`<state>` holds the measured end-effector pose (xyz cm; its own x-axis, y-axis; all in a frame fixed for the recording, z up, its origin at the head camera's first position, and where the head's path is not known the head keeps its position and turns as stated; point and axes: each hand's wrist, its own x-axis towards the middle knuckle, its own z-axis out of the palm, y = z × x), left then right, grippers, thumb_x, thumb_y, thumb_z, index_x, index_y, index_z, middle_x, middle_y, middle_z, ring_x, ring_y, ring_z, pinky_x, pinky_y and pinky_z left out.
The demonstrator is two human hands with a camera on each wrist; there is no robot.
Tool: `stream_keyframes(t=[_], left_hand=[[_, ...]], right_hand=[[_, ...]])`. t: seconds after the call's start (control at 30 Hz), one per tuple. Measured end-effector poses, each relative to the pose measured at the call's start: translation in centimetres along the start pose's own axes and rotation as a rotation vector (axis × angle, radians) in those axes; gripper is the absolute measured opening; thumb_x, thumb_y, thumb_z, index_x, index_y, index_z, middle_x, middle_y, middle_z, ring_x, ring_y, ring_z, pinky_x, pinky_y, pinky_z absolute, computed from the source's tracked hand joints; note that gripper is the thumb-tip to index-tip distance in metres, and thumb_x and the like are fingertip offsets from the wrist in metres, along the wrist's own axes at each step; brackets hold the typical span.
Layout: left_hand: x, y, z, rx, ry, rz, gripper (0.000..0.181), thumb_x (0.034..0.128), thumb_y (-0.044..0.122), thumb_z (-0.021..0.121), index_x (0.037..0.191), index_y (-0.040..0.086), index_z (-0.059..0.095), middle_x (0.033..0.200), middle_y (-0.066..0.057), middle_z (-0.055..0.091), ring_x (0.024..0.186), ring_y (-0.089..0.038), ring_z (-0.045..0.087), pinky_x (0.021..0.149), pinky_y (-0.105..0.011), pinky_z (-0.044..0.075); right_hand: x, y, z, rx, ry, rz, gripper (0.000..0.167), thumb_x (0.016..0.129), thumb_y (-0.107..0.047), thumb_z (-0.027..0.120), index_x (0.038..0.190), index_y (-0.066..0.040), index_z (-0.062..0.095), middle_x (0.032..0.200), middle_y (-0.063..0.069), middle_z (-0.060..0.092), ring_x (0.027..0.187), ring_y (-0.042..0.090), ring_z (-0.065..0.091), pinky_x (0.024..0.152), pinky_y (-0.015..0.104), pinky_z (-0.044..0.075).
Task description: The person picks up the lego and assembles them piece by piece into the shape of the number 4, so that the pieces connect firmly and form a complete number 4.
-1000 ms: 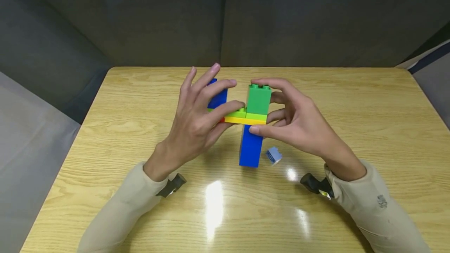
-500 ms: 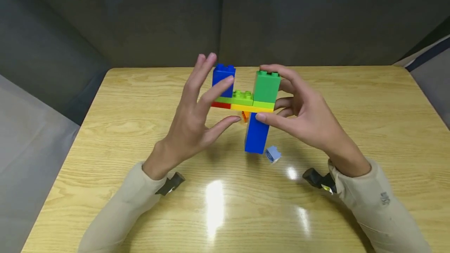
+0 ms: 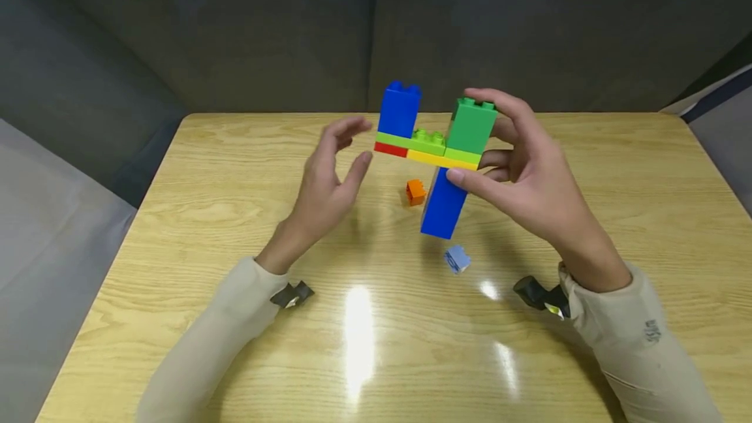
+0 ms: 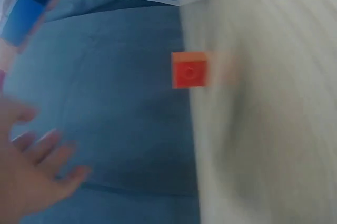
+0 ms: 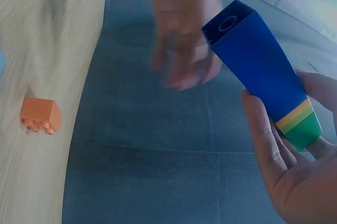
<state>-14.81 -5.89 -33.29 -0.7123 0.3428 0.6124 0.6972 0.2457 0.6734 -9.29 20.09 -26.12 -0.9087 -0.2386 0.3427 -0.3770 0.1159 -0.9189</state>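
My right hand [image 3: 531, 181] holds an assembly of toy building bricks above the table, its thumb at the front and fingers behind the green brick. A blue brick column [image 3: 444, 204] hangs below yellow and red plates, which carry lime plates [image 3: 425, 142]. On top stand a green brick [image 3: 472, 126] at the right and a blue brick [image 3: 400, 111] at the left. The assembly is tilted. My left hand [image 3: 326, 181] is apart from it, to its left, with loosely bent fingers and nothing in them. In the right wrist view the column's hollow underside [image 5: 227, 23] faces the camera.
A loose orange brick [image 3: 415, 192] lies on the wooden table [image 3: 235, 214] below the assembly. Nearer to me lies a light blue brick [image 3: 457, 258] with a printed mark. A dark cloth [image 3: 264, 31] hangs behind the table's far edge.
My left hand has let go of the assembly and drawn back to the left. My right hand has raised and tilted the assembly, moving it rightward. The orange brick has come into sight.
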Motion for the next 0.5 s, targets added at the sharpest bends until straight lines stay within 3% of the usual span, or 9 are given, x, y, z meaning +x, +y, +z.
stream_keyframes(t=[0.13,0.23,0.3,0.37,0.5], left_hand=[[-0.3,-0.6,1.1,0.109,-0.371,-0.198,0.039,0.1058,0.013,0.06,0.142,0.003,0.053,0.137,-0.011,0.063,0.127,-0.024,0.06,0.11,-0.041,0.047],[-0.1,-0.6,1.9,0.167,-0.57,-0.265,0.035,0.1066,0.018,0.06,0.14,0.009,0.06,0.136,-0.004,0.066,0.126,-0.02,0.061,0.108,-0.038,0.048],[0.1,-0.7,2.5,0.197,-0.626,-0.259,0.032,0.1063,0.019,0.061,0.137,0.01,0.064,0.135,-0.002,0.066,0.125,-0.019,0.061,0.106,-0.036,0.049],[0.4,-0.9,2.9,0.222,-0.644,-0.238,0.03,0.1059,0.019,0.063,0.134,0.011,0.067,0.134,-0.002,0.067,0.123,-0.018,0.062,0.104,-0.034,0.051],[0.7,-1.5,3.4,0.241,-0.669,-0.229,0.04,0.1046,0.017,0.065,0.144,0.012,0.06,0.139,-0.001,0.065,0.129,-0.017,0.06,0.108,-0.034,0.048]], right_hand=[[0.0,0.0,0.0,-0.017,-0.004,-0.006,0.084,0.084,0.018,0.075,0.155,-0.017,0.046,0.123,0.019,0.063,0.086,0.021,0.077,0.073,0.026,0.062],[0.0,0.0,0.1,-0.007,-0.01,-0.014,0.085,0.083,0.02,0.074,0.155,-0.016,0.046,0.123,0.02,0.063,0.087,0.021,0.077,0.073,0.026,0.062],[0.0,0.0,0.1,0.002,-0.009,-0.018,0.085,0.083,0.021,0.074,0.155,-0.015,0.046,0.123,0.021,0.063,0.087,0.021,0.077,0.073,0.025,0.062],[0.0,-0.1,0.2,0.013,-0.01,-0.018,0.085,0.083,0.021,0.074,0.154,-0.015,0.046,0.123,0.021,0.062,0.087,0.022,0.077,0.073,0.025,0.062],[0.0,-0.1,0.2,0.014,-0.014,-0.019,0.084,0.083,0.02,0.074,0.154,-0.015,0.046,0.124,0.021,0.062,0.088,0.023,0.077,0.074,0.026,0.062]])
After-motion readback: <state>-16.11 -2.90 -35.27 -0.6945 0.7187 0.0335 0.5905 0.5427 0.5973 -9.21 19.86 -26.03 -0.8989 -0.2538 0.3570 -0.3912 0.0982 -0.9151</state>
